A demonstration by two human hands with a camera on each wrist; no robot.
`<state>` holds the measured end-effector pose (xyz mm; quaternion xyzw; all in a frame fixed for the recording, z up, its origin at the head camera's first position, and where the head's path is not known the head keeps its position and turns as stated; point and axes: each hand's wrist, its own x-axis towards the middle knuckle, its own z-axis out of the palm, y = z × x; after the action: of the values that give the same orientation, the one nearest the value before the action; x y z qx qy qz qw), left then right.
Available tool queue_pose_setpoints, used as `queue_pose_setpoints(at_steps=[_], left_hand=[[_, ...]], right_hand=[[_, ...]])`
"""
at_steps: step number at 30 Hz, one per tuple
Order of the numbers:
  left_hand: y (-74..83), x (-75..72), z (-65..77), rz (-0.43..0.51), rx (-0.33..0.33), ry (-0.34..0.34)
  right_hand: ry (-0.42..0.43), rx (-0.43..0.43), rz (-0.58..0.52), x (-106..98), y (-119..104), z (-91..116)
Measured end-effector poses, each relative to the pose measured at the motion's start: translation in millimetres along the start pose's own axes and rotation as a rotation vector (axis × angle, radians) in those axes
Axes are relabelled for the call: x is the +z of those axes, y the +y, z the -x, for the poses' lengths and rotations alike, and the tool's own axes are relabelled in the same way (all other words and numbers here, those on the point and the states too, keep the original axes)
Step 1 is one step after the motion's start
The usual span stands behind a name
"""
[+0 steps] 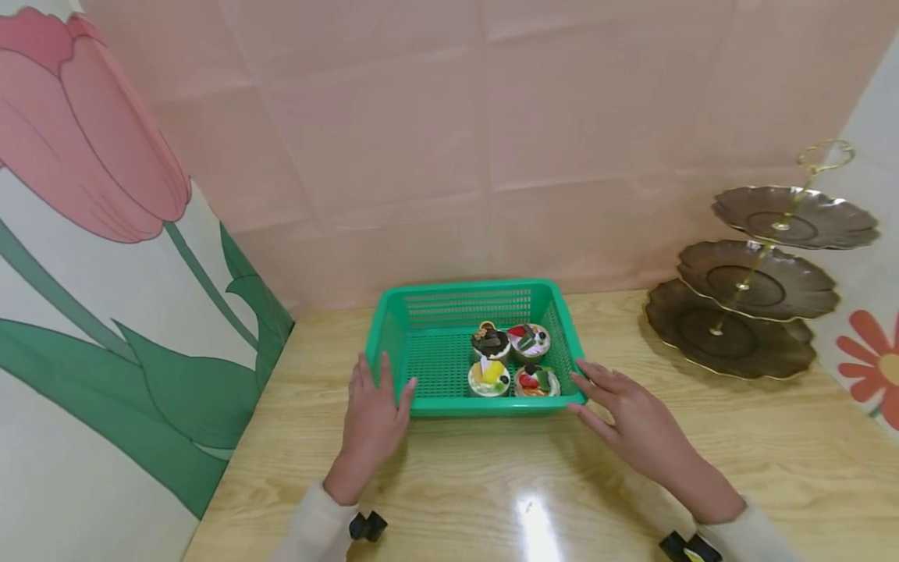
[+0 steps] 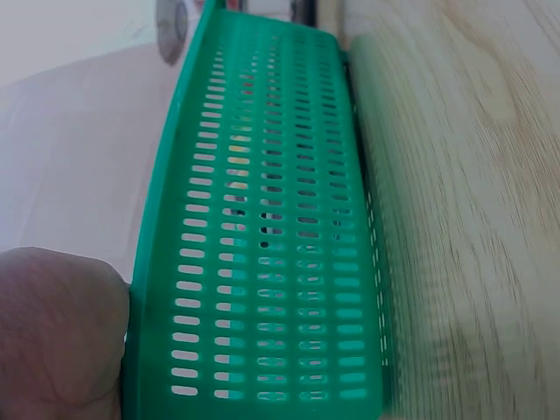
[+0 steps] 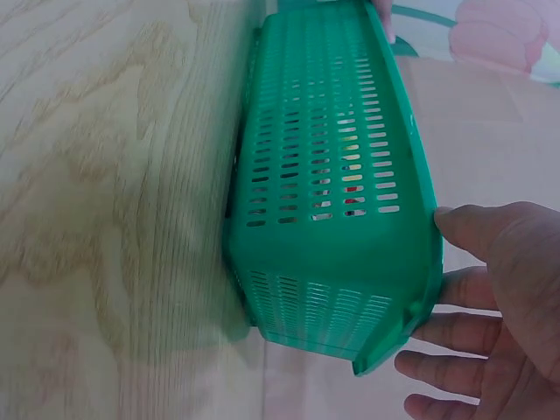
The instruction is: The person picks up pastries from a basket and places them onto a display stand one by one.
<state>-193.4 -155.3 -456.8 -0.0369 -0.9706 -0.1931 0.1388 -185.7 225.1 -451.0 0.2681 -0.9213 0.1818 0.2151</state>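
A green plastic basket (image 1: 435, 407) with slotted walls stands on the table, and several decorated cupcakes are grouped in its right half. One cupcake has a dark chocolate top (image 1: 490, 343); a yellow-topped cupcake (image 1: 488, 378) sits in front of it. At the basket's front left corner is my left hand (image 1: 374, 414), fingers extended and the thumb by the rim. My right hand (image 1: 632, 417) touches the front right corner. In the right wrist view its thumb (image 3: 472, 226) meets the rim and its fingers stretch out along the end wall. Neither hand curls round the basket.
A three-tier brown cake stand (image 1: 758, 285) with a gold heart handle stands at the table's back right. A pink cloth (image 1: 421, 140) hangs behind the table. Panels with a painted tulip (image 1: 105, 140) and a red flower (image 1: 871, 359) flank the sides.
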Motion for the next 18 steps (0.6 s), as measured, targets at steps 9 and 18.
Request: queue_pose_setpoints(at_steps=[9, 18], left_hand=[[22.4, 6.4, -2.0, 0.03, 0.032, -0.04], [43.9, 6.9, -1.1, 0.083, 0.022, -0.118]], right_hand=[[0.019, 0.036, 0.0, -13.0, 14.6, 12.1], [0.023, 0.057, -0.021, -21.3, 28.6, 23.1]])
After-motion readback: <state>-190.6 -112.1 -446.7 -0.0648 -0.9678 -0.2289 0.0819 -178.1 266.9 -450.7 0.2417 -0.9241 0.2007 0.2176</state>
